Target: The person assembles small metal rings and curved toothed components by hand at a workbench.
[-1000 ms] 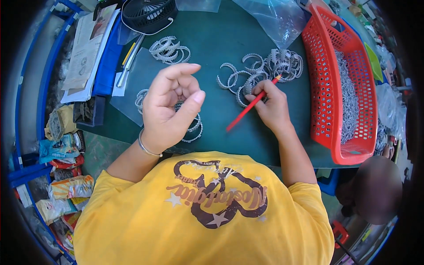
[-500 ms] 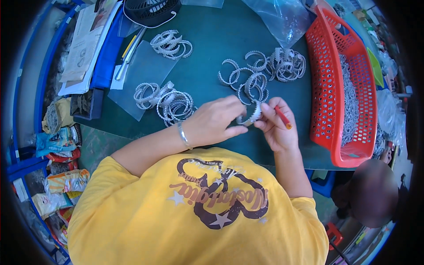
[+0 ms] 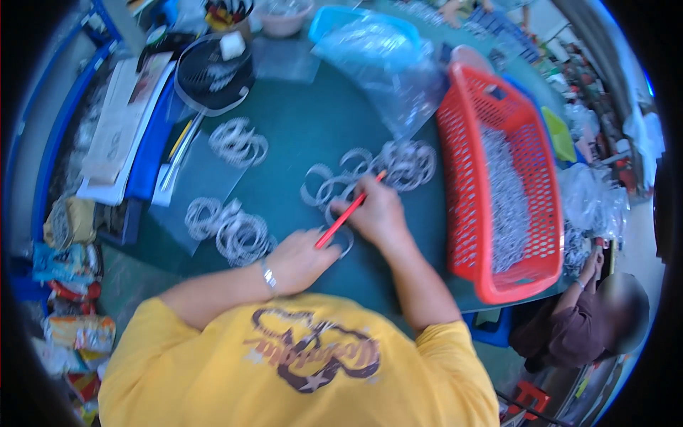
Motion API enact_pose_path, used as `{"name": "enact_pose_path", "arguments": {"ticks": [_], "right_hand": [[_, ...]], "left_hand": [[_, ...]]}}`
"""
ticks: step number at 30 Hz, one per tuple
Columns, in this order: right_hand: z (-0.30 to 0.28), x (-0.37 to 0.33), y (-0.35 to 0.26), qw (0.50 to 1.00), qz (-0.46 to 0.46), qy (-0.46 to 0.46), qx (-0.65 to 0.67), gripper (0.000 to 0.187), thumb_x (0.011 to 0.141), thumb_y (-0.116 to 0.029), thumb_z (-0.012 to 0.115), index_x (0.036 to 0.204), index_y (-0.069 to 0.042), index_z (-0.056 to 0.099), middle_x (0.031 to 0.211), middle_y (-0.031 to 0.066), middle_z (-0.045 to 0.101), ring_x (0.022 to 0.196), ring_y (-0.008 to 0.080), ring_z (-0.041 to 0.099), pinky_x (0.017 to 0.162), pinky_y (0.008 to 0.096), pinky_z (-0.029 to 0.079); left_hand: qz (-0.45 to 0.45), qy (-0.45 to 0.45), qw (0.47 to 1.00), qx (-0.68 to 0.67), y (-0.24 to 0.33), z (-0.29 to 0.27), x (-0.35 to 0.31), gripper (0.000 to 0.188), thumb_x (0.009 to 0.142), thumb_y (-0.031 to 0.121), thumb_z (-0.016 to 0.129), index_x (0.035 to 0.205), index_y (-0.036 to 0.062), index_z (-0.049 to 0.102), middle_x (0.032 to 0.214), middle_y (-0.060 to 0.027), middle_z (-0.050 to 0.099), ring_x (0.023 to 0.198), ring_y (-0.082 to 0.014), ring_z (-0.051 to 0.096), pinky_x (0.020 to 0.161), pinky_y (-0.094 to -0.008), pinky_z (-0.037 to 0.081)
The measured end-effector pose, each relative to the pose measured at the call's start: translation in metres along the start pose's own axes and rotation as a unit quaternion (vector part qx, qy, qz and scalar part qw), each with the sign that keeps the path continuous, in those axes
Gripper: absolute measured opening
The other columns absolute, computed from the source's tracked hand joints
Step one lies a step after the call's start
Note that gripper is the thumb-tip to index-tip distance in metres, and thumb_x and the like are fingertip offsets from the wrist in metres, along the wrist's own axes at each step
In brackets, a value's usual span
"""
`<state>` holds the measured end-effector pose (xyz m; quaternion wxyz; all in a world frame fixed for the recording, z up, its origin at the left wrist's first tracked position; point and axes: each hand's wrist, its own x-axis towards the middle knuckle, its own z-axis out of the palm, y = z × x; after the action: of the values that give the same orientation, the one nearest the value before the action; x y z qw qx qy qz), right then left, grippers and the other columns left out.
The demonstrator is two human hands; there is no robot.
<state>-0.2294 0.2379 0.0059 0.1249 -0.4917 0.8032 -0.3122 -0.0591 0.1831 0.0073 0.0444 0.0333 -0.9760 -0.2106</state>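
Note:
Silver-grey toothed open rings lie in loose groups on the green tabletop. A slim red pen-like stick (image 3: 351, 209) with an orange end slants through the grip of my right hand (image 3: 379, 212), whose fingers reach down at the near edge of the right-hand ring pile (image 3: 405, 166). My left hand (image 3: 302, 262) is closed at the table's near side; a toothed ring (image 3: 347, 242) curves out from its fingertips. Beside that hand lies one ring group (image 3: 242, 237), with another group (image 3: 238, 141) farther back. Motion blurs the fingertips.
A red plastic basket (image 3: 466, 206) full of small grey metal pieces stands on the right. Clear plastic bags (image 3: 395, 92) and a blue tray (image 3: 363, 20) sit behind. At the left are a black fan (image 3: 213, 75) and papers (image 3: 117, 121). A person (image 3: 569, 320) sits at the right.
The view has shifted, showing more of the table's far end. My hands have drawn apart; the right one has turned, with the red stick now slanting across toward the left hand.

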Motion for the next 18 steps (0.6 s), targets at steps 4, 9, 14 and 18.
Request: {"name": "enact_pose_path", "arguments": {"ticks": [4, 9, 14, 18], "right_hand": [[-0.024, 0.003, 0.007, 0.997, 0.026, -0.019, 0.076, 0.026, 0.067, -0.015, 0.071, 0.074, -0.004, 0.049, 0.061, 0.0129, 0.054, 0.058, 0.0258, 0.056, 0.053, 0.0359, 0.044], [-0.054, -0.002, -0.006, 0.975, 0.013, 0.03, 0.221, 0.02, 0.072, -0.001, 0.065, 0.073, -0.003, 0.045, 0.059, -0.0007, 0.045, 0.055, 0.0048, 0.044, 0.048, 0.0218, 0.038], [-0.056, -0.022, 0.005, 0.871, -0.036, -0.195, 0.449, 0.019, 0.077, 0.001, 0.06, 0.078, -0.006, 0.043, 0.073, -0.0004, 0.046, 0.068, 0.0081, 0.05, 0.06, 0.0235, 0.044], [-0.051, -0.022, -0.004, 0.858, -0.054, -0.261, 0.438, 0.019, 0.077, 0.0, 0.06, 0.078, -0.005, 0.042, 0.074, 0.0006, 0.048, 0.068, 0.0087, 0.052, 0.061, 0.0243, 0.044]], "left_hand": [[-0.001, 0.068, 0.998, 0.007, -0.006, -0.003, 0.004, 0.007, 0.07, 0.005, 0.054, 0.077, 0.0045, 0.053, 0.073, -0.012, 0.051, 0.07, -0.0289, 0.053, 0.059, -0.0386, 0.044], [-0.034, 0.105, 0.994, -0.02, -0.009, -0.007, 0.014, 0.013, 0.07, 0.002, 0.057, 0.082, 0.0019, 0.053, 0.078, -0.014, 0.05, 0.072, -0.0305, 0.054, 0.062, -0.0387, 0.045], [-0.141, 0.146, 0.956, -0.212, 0.004, -0.033, 0.016, 0.035, 0.07, 0.003, 0.069, 0.097, 0.0, 0.047, 0.087, -0.0138, 0.051, 0.069, -0.0235, 0.058, 0.06, -0.032, 0.047], [-0.136, 0.136, 0.936, -0.294, -0.008, -0.031, 0.012, 0.034, 0.073, 0.002, 0.067, 0.1, -0.0003, 0.047, 0.089, -0.0117, 0.053, 0.063, -0.0172, 0.059, 0.055, -0.0279, 0.047]]}}
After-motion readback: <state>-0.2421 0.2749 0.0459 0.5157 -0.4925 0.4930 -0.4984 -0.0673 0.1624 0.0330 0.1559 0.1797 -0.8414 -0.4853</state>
